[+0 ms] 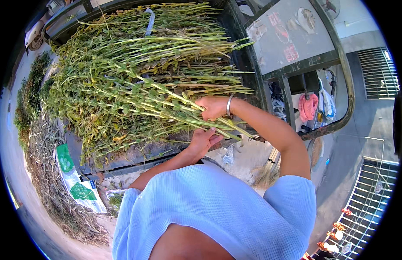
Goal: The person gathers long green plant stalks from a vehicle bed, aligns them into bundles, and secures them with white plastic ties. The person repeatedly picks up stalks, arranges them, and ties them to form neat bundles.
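Note:
A thick layer of cut green stalks [136, 86] with leaves and small pods, like sesame plants, lies across a dark metal cart bed, their bare ends to the right. My right hand [214, 107], with a silver bangle at the wrist, is closed round several stalks [166, 93] near their cut ends. Just below it, my left hand [203, 141] grips the lower stalks of this bunch, thumb on top. The leafy tips of the held bunch spread left over the pile. Part of each hand's grip is hidden by stems.
The dark cart rail [123, 170] runs between me and the pile. A framed grey panel [292, 34] stands at the right, with a pink cloth [308, 106] below. Dry stalks [49, 173] and a white-green sack [77, 182] lie left. A straw broom [266, 173] is near the cart.

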{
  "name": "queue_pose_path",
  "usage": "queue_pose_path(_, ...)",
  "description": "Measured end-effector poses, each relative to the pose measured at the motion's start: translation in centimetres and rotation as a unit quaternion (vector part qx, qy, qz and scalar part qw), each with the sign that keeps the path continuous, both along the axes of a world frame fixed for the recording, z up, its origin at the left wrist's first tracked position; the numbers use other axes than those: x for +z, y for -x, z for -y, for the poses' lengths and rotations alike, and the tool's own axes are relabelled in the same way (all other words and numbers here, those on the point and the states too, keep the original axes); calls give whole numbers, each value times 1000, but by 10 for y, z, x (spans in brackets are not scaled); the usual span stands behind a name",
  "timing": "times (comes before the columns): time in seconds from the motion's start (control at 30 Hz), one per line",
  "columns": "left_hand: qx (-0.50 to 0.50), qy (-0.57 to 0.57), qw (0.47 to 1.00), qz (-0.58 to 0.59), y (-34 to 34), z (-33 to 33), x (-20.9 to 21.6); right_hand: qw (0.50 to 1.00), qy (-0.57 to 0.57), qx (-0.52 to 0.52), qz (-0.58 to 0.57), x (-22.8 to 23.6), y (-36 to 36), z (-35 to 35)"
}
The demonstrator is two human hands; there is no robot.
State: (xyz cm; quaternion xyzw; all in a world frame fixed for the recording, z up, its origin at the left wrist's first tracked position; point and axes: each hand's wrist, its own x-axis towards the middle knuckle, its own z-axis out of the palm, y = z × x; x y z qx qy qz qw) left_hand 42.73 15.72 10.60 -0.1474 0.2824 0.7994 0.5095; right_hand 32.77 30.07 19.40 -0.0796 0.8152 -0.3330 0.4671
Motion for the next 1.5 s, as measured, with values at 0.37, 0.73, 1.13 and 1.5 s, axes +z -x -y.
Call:
queue_pose_path(0.37,-121,-59,986,-99,5,4,-10,959,-149,-26,-240,-51,-34,25)
queue_pose_path(0.73,369,-143,914,-91,134,179,-7,834,-191,83,-511,54,-58,25)
queue_pose_path(1.13,432,-115,862,-239,309,183,68,610,-212,85,-758,88,117,-49)
queue_pose_path(1.5,285,145,944,-81,341,161,-40,781,-328,100,-521,-84,200,-114)
